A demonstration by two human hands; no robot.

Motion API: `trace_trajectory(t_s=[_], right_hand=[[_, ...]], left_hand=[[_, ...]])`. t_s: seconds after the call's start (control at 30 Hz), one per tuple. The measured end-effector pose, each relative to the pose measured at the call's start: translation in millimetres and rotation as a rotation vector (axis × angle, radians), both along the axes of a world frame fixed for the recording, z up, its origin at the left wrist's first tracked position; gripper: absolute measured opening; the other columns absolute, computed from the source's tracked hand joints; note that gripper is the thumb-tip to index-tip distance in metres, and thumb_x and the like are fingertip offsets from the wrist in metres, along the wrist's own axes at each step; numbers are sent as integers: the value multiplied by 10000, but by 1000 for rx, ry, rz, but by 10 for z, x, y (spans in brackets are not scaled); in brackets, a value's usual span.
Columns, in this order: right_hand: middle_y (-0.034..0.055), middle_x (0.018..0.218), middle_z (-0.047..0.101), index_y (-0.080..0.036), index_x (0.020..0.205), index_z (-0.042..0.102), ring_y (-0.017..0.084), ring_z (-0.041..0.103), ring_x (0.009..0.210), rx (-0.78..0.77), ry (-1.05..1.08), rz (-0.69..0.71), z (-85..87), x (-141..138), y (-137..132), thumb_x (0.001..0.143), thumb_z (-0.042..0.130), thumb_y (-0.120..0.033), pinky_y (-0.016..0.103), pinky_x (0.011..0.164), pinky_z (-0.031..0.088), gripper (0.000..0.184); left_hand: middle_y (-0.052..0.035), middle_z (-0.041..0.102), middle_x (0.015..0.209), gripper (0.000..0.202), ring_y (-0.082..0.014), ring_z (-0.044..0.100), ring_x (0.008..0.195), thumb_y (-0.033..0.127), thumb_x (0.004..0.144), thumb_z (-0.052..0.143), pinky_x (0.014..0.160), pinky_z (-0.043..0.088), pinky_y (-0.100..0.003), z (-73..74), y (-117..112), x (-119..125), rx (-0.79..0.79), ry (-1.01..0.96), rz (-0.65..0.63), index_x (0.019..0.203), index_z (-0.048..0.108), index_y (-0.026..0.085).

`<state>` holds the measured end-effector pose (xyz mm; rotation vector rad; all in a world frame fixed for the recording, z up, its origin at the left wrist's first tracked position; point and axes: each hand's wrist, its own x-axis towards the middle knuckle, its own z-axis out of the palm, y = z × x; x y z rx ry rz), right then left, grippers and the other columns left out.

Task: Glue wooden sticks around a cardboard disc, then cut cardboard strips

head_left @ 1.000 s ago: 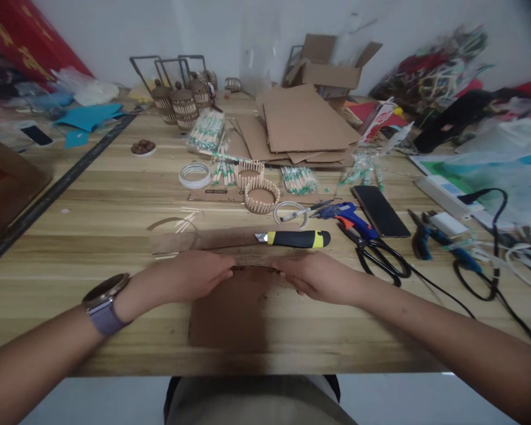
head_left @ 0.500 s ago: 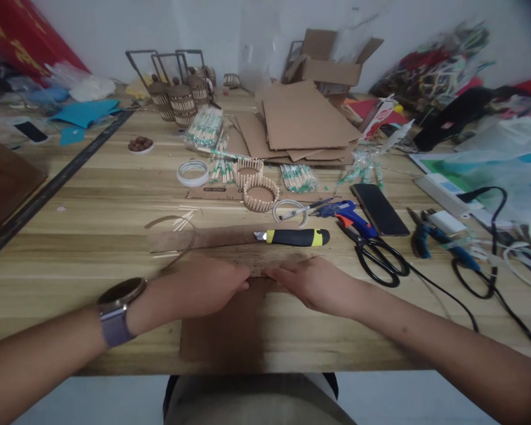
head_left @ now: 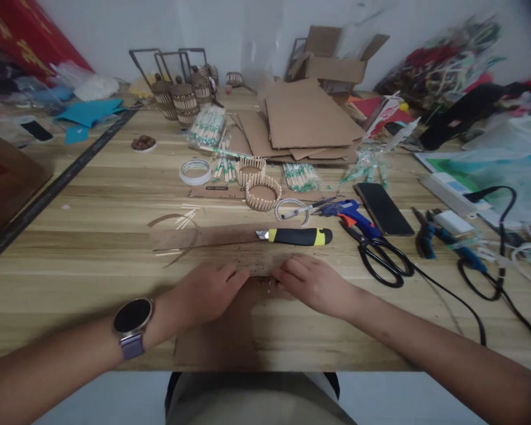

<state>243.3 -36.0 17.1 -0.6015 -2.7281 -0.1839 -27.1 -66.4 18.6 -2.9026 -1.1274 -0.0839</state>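
Observation:
A brown cardboard piece (head_left: 215, 336) lies at the table's front edge, partly under my left hand (head_left: 210, 290). That hand rests on it with fingers and thumb stretched out flat; a watch is on the wrist. Between the hands is a thin, speckled, see-through strip (head_left: 257, 267), its kind unclear. My right hand (head_left: 312, 285) is closed at the strip's right end, fingertips pinched together; what they grip is hidden. Just beyond the hands lies a yellow-and-black utility knife (head_left: 298, 236), blade out to the left, over a cardboard strip (head_left: 212, 236).
On the right are black-handled scissors (head_left: 383, 260), a blue glue gun (head_left: 351, 213), a phone (head_left: 383, 208) and pliers (head_left: 425, 239). Farther back stand two stick rings (head_left: 263, 195), a tape roll (head_left: 195, 172), stacked cardboard sheets (head_left: 312, 115) and small stick-covered buckets (head_left: 184, 106).
My hands have moved apart slightly, the left one spreading and flattening on the cardboard. A gap with the cardboard's edge now shows between them. The view has shifted a little.

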Motion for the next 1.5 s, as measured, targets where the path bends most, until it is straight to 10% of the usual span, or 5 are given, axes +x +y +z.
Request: trace_trajectory(t_s=[0.57, 0.7, 0.93, 1.5], right_hand=[[44, 737, 616, -101, 981, 682, 185, 552, 693, 37, 29, 83, 7, 134, 9, 1032, 447, -174, 322, 624, 444, 252], [32, 736, 624, -126, 947, 680, 173, 558, 688, 40, 58, 101, 13, 142, 12, 1034, 495, -349, 316, 603, 432, 302], [-16, 657, 575, -156, 841, 662, 139, 526, 620, 152, 17, 167, 49, 134, -35, 989, 539, -109, 308, 565, 390, 198], [81, 896, 718, -129, 1329, 613, 206, 668, 830, 6, -5, -91, 21, 443, -392, 1014, 504, -202, 324, 709, 608, 341]], left_hand=[[-89, 682, 1090, 363, -214, 606, 980, -22, 944, 375, 923, 497, -349, -3, -100, 15, -8, -121, -120, 1229, 566, 96], [-103, 695, 1101, 357, -222, 620, 946, 17, 966, 390, 873, 518, -353, -48, -124, -28, 1, -81, -190, 1289, 525, 83], [-116, 703, 1162, 405, -228, 636, 931, 13, 937, 351, 788, 531, -324, 37, -291, 51, 57, 33, -227, 1281, 558, 65], [-122, 726, 1065, 593, -246, 655, 919, -79, 742, 411, 854, 555, -385, -114, -694, -147, 142, 211, 72, 1286, 594, 69]])
